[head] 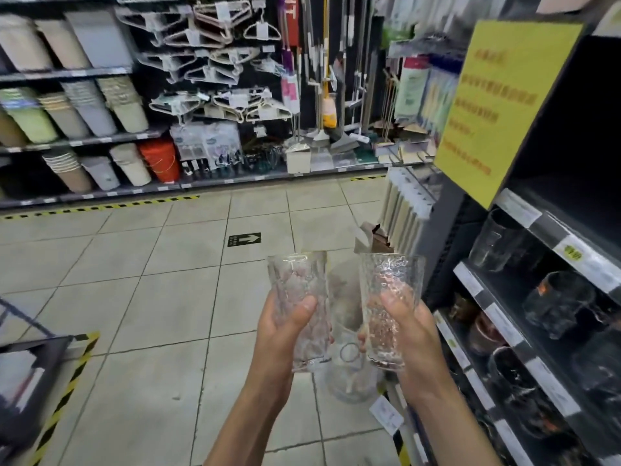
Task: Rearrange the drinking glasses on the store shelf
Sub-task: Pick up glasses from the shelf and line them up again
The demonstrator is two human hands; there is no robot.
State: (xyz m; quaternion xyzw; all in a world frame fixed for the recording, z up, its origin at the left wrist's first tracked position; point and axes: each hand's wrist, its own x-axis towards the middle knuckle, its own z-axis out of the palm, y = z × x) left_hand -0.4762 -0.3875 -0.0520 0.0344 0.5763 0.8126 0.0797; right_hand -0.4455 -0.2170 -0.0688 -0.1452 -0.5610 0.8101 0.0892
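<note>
Left grip (pixel 281 335) is wrapping a clear faceted glass (pixel 298 280): thumb across the near face, fingers curled round the back, glass upright with a slight tilt. Right grip (pixel 416 334) is clamping a second clear glass with a hammered texture (pixel 391 279) the same way, thumb on the near wall, also roughly upright. I'm holding both in front of me at about the same height, near each other but not touching, over the tiled floor (pixel 151 297) and just left of the store shelf (pixel 504 326), so neither is sitting on it. Something transparent (pixel 346 381) is showing between and below the two glasses. It's too blurred to tell what it is or whether I'm touching it. The shelf on my right is carrying dark glasses (pixel 557 304) on the lower tiers and one clear tumbler (pixel 494 240) higher up, with price labels (pixel 571 255) running along the edges. A yellow sign (pixel 504 105) is hanging off the shelf's end above them, text unreadable. Across the aisle, racks are holding stacked buckets (pixel 84 109), one orange bucket (pixel 161 161) and bundles of hangers (pixel 218 62). An arrow sticker (pixel 244 239) is lying on the floor ahead.
</note>
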